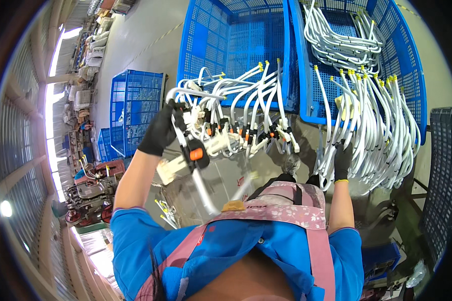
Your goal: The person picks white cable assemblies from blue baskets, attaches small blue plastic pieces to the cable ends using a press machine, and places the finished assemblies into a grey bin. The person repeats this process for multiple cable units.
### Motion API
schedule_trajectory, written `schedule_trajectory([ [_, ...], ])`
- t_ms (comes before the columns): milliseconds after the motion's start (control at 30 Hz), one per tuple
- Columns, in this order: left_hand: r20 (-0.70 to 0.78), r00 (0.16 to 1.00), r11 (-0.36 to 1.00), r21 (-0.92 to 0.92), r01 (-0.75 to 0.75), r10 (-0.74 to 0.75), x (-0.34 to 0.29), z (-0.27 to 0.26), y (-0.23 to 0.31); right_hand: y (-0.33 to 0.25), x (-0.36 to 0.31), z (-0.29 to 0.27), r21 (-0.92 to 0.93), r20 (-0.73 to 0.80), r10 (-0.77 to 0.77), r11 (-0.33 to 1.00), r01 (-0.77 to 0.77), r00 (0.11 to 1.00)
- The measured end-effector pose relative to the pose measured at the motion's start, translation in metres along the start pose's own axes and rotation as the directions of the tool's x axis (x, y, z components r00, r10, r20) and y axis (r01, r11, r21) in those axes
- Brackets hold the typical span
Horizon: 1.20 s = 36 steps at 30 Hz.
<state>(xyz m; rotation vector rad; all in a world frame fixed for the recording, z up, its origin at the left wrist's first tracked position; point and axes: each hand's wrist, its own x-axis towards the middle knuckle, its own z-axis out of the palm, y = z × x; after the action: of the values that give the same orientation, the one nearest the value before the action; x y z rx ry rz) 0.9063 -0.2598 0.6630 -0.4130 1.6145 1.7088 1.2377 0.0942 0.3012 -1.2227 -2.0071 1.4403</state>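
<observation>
My left hand [158,131], in a black glove, is closed round a bent white tube [201,186] and holds it up at the left. A black fitting with an orange part [196,153] sits on this tube, whose lower end is blurred. My right hand [343,160], gloved in black too, reaches into a thick bundle of white tubes [381,145] with yellow ends. Its fingers look wrapped round one of them, though the tubes partly hide the grip. Between my hands, more white tubes [256,98] carrying black and orange fittings hang over a crate's near edge.
A blue mesh crate [206,37] stands ahead, with another blue crate [404,50] to its right holding more tubes. Smaller blue crates [140,108] are on the floor at left. A black crate [442,175] stands at the far right. Machinery [88,193] is at the lower left.
</observation>
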Motion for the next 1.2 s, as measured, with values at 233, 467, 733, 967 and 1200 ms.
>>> schedule_trajectory([
  [233,0.029,0.903,0.681,0.646,-0.345,0.429,-0.002,-0.083,0.01,-0.058,-0.016,-0.016,0.051,0.048,-0.018,0.999,0.015,0.999],
  [467,0.059,0.97,0.905,-0.377,-0.196,0.234,-0.069,-0.082,0.053,-0.093,-0.035,-0.044,0.102,0.079,-0.035,0.994,0.027,0.996],
  [733,0.298,0.828,0.878,-0.23,-0.42,0.474,-0.07,0.002,0.051,-0.192,-0.122,-0.081,0.141,-0.003,-0.113,0.984,0.112,0.994],
  [967,0.383,0.714,0.745,0.093,-0.661,0.586,-0.099,0.028,0.027,-0.259,-0.221,-0.164,0.24,-0.102,0.074,0.97,-0.048,0.992],
  [1200,0.304,0.684,0.5,0.499,-0.707,0.664,-0.137,0.037,0.004,-0.228,-0.306,-0.289,0.31,-0.327,-0.094,0.929,0.201,0.94],
])
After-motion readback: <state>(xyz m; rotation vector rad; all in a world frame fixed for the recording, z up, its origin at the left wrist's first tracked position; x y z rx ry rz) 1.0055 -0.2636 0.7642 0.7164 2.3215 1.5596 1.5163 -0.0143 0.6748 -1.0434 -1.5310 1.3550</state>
